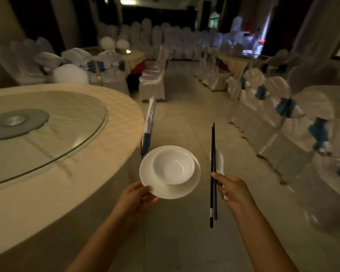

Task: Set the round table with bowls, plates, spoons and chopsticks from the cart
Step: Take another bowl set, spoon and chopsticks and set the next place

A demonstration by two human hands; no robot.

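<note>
The bare round tabletop (pixel 47 193) lies left of both hands, nearest the left hand (pixel 137 199), which pinches the rim of a plate (pixel 157 185) carrying a bowl (pixel 173 166), while the right hand (pixel 232 191) grips a spoon (pixel 218 160) and chopsticks (pixel 213 154) pointing straight ahead.

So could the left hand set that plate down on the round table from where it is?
Probably yes: the left hand holds the plate beside the round table, whose near cloth looks bare, with nothing between them.
</note>
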